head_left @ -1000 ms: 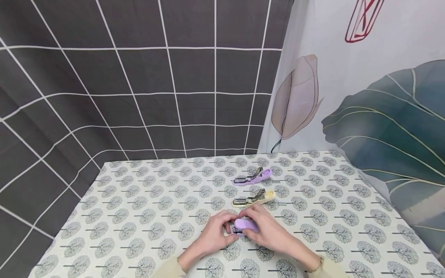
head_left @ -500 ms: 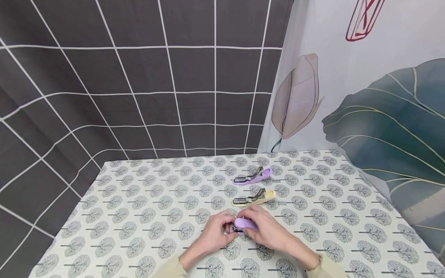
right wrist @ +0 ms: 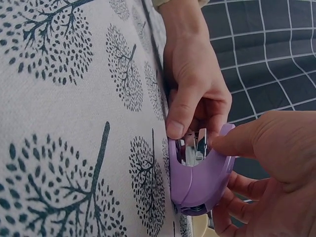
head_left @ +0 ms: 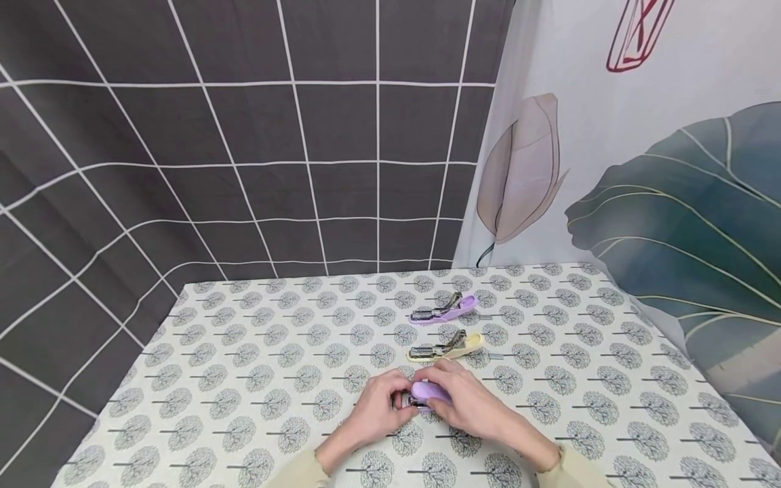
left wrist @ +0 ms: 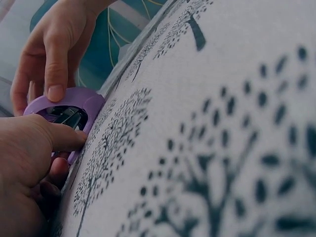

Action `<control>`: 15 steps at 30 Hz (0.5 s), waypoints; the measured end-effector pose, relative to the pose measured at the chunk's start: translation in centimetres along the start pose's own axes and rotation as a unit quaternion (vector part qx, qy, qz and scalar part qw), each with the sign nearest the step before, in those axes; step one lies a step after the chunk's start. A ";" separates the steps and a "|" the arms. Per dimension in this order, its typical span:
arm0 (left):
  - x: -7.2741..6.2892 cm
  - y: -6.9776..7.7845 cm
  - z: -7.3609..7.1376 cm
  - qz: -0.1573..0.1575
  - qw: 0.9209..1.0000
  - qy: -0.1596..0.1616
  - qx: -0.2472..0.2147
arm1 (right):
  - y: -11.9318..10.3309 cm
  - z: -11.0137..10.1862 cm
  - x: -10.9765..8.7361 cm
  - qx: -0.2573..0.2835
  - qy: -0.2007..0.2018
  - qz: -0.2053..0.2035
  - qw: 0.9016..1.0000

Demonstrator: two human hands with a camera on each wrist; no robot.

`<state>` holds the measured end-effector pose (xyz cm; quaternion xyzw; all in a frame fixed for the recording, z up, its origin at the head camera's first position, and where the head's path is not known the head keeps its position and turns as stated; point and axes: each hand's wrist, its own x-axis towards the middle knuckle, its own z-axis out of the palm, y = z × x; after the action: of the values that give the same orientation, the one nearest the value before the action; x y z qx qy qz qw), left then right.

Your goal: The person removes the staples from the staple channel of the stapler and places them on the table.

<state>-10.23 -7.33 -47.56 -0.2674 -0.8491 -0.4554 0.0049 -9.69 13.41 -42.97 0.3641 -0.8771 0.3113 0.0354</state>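
Note:
Both hands are on a small purple stapler (head_left: 430, 392) on the table, near its front edge. My left hand (head_left: 381, 407) pinches the stapler's left end between thumb and fingers, its thumb low against the base. From the other side, my right hand (head_left: 476, 403) grips the purple cover, with the thumb on the near side and fingers on the far side. In the right wrist view the stapler (right wrist: 195, 185) shows metal parts between its cover and base, beside the left thumb. The fingers hide part of the left end.
Beyond the hands lies a pale yellow stapler (head_left: 471, 343), spread open with its metal parts exposed. Behind it is another purple stapler (head_left: 465, 306), opened the same way. A tree-print cloth (head_left: 244, 379) covers the table; a dark grid curtain (head_left: 342, 190) hangs behind.

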 end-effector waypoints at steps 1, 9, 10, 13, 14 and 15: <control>0.0 0.0 0.0 0.002 1.000 0.001 0.000 | 0.0 0.0 0.0 -0.002 -0.001 0.002 1.000; 0.1 -0.1 -0.1 0.013 1.000 0.005 -0.003 | -0.2 -0.1 0.1 -0.010 -0.010 0.010 1.000; 0.1 -0.1 -0.1 0.014 1.000 0.005 -0.004 | -0.2 -0.1 0.1 -0.009 -0.010 0.010 1.000; 0.1 -0.2 0.0 0.021 1.000 0.008 -0.005 | -0.2 -0.1 0.0 -0.008 -0.010 0.009 1.000; 0.1 -0.2 0.0 0.023 1.000 0.009 -0.005 | -0.2 -0.1 0.0 -0.007 -0.009 0.008 1.000; 0.1 -0.2 0.0 0.025 1.000 0.010 -0.006 | -0.2 -0.1 0.0 -0.007 -0.008 0.007 1.000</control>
<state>-10.46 -7.37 -47.71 -0.2844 -0.8394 -0.4626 0.0234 -9.59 13.34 -42.82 0.3603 -0.8821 0.3020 0.0285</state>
